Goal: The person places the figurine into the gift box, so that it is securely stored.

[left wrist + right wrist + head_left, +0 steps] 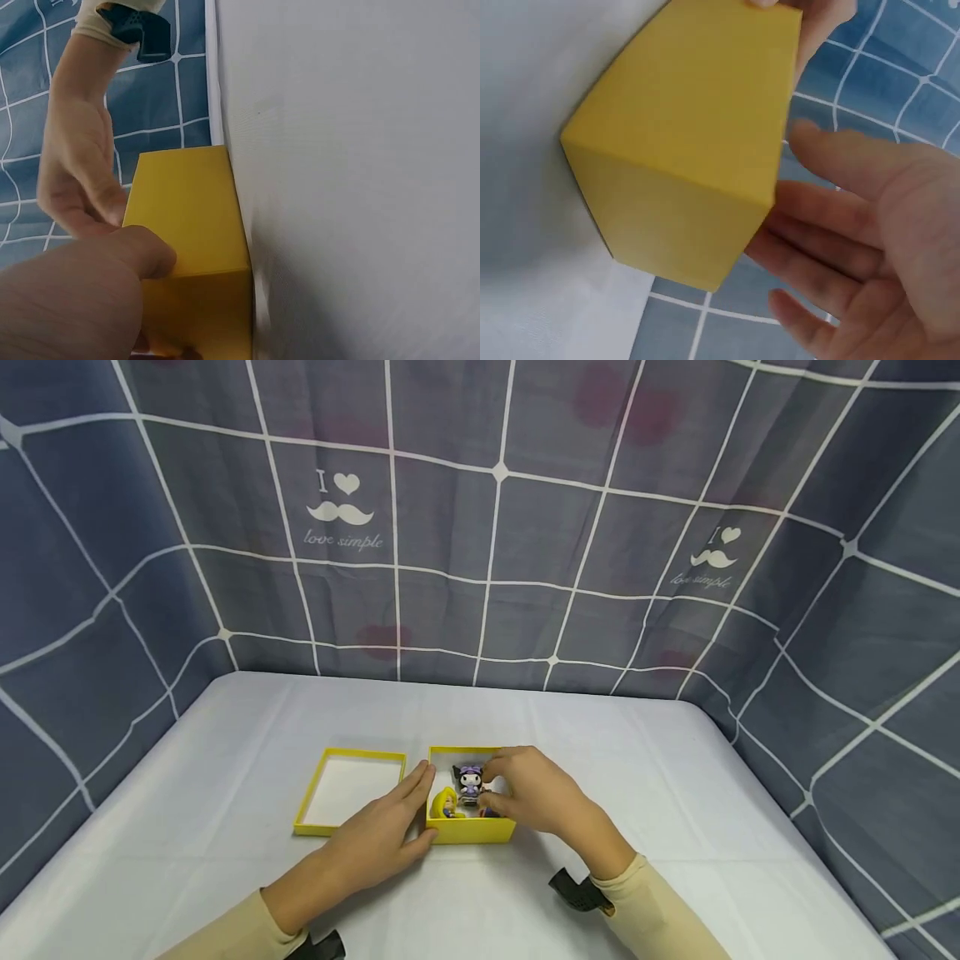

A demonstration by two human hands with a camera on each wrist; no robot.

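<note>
A yellow box (471,832) stands with its top uncovered on the white tabletop. Inside lie a figurine with a black-and-purple hood (470,785), a yellow-haired figurine (444,802) and a small dark item (487,812), mostly covered by my right hand. My left hand (384,837) rests along the box's left side, fingers straight, thumb at the front corner. From the right, my right hand (542,793) reaches over the box's rim, thumb and fingers apart. The right wrist view shows its fingers (817,251) bent loosely beside the box, with the tips partly hidden behind the wall.
Left of the box lies a shallow yellow-rimmed lid (315,829), its white inside facing up. The white tabletop (675,777) extends around both. A grey-blue checked curtain (450,527) encloses the back and sides.
</note>
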